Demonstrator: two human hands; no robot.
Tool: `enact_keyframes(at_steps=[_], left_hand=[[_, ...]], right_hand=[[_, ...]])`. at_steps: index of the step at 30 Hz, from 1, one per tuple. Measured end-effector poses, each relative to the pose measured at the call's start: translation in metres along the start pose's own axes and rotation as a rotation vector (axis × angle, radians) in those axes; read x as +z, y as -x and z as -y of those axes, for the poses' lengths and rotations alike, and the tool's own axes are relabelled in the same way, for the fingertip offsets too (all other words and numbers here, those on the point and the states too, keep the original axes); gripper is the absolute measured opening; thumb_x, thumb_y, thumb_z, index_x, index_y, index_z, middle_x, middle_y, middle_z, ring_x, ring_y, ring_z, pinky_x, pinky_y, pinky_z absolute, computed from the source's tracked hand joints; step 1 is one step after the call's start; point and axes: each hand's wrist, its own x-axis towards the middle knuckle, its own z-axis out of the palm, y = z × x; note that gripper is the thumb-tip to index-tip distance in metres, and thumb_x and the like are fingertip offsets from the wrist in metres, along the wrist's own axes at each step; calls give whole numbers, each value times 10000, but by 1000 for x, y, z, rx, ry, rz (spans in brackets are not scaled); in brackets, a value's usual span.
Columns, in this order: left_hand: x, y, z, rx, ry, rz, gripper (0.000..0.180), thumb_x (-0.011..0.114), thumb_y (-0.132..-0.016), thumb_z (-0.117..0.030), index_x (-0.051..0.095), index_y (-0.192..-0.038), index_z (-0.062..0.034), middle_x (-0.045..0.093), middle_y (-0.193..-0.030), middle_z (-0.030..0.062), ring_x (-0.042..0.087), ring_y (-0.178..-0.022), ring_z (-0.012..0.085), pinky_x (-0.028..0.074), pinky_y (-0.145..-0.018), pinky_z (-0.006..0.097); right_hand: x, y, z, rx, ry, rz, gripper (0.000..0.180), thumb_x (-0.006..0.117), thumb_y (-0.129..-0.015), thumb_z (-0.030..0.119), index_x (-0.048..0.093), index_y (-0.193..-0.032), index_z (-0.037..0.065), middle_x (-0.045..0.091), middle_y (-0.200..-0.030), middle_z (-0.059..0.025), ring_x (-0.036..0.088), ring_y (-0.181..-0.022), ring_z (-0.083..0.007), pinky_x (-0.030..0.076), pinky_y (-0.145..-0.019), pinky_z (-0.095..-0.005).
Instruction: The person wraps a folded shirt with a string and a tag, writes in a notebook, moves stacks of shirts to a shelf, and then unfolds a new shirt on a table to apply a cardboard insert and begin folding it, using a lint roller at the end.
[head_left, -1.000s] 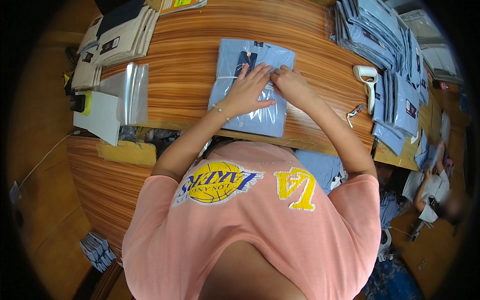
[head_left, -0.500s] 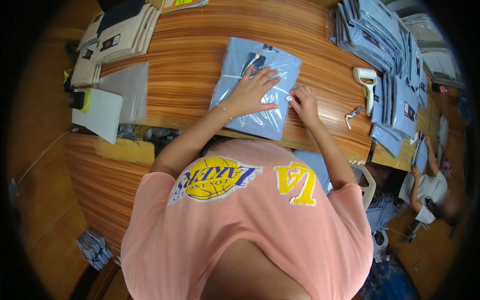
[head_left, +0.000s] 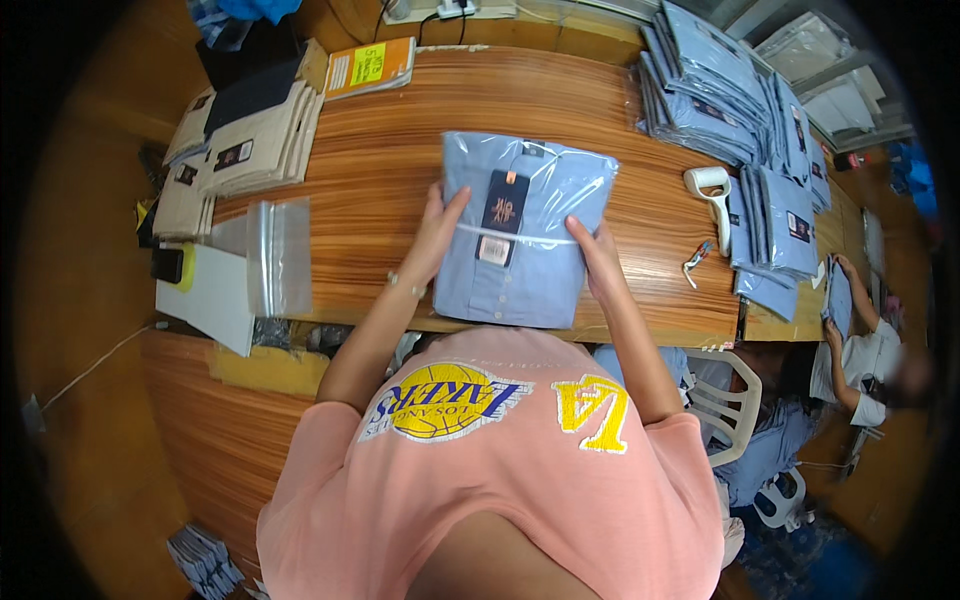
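Left hand (head_left: 437, 232) and right hand (head_left: 600, 258) are now gripping opposite sides of the blue shirt package (head_left: 545, 280), whereas half a second ago the left was lying flat on top and the right was pinching a small white bit by the edge. Each thumb is pressing on the upper face; the other fingers are partly hidden, yet both grips are clamping the sides. Between the hands, a dark tag (head_left: 505, 200) is showing through the clear wrap, and a white band (head_left: 540, 241) is running across the shirt. The package is sitting at the near edge of the wooden table (head_left: 375, 150); whether it is lifting slightly, I cannot tell. To its right, a lint roller (head_left: 722, 222) is lying beside piled blue packages (head_left: 785, 228). Leftward, clear bags (head_left: 288, 262) are resting near stacked beige packages (head_left: 240, 180). Farther right, another person (head_left: 855, 355) is holding a blue bundle (head_left: 838, 300).
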Motion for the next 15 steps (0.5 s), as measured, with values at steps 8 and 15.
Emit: enact_keyframes(at_steps=[8,15], left_hand=[[-37,34,66,526,-206,152,497,649,-809,-342,470,-1142,-19,522,-1057,70,501,-970,174,426,-831,322],[-16,7,54,599,-406,154,483,595,-827,-365,499,-1125,4,577,-1018,138,555,-911,253,446,-782,349]], right_hand=[[-34,21,-1,-148,138,236,610,777,-609,-16,480,-1141,-28,564,-1090,-82,519,-1001,-172,444,-847,-301],[-43,1,-20,-236,125,92,551,752,-695,78,468,-1157,-21,551,-1123,-90,512,-1025,-183,419,-879,-308]])
